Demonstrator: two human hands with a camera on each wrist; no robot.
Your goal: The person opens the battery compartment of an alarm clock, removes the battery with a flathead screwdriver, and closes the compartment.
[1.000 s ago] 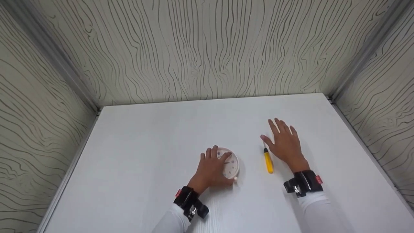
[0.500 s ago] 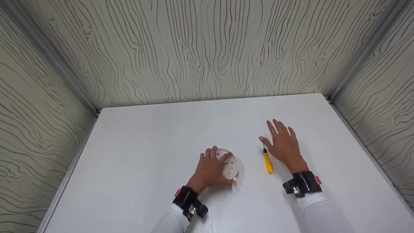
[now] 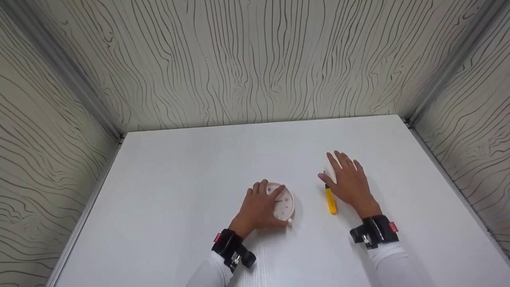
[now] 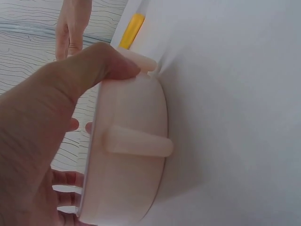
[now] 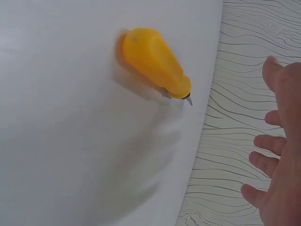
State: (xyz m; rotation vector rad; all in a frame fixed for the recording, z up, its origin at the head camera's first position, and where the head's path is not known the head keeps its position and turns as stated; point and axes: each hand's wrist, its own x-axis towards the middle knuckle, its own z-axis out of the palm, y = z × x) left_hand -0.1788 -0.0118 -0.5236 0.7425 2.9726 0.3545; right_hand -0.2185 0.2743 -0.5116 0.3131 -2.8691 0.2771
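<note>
A round pale pink clock (image 3: 283, 205) lies face up on the white table. My left hand (image 3: 259, 207) grips it across its left side, with the thumb (image 4: 120, 66) against the rim by a short peg-like foot (image 4: 138, 142) in the left wrist view. Part of the dial is hidden under the fingers. To the right lies a screwdriver (image 3: 331, 201) with a yellow handle and a black collar. Above and beside its shaft hovers my right hand (image 3: 348, 181), fingers spread and holding nothing. In the right wrist view the yellow handle (image 5: 153, 56) is apart from the hand.
The white table (image 3: 179, 179) reaches back to a wood-grain patterned wall (image 3: 247, 59). Similar panels stand at the left and right, with grey metal posts (image 3: 75, 75) in the corners. Each wrist wears a black strap with a camera (image 3: 374, 231).
My right hand has come slightly nearer and lower, its thumb now beside the screwdriver's collar. The left hand and the clock have stayed in place.
</note>
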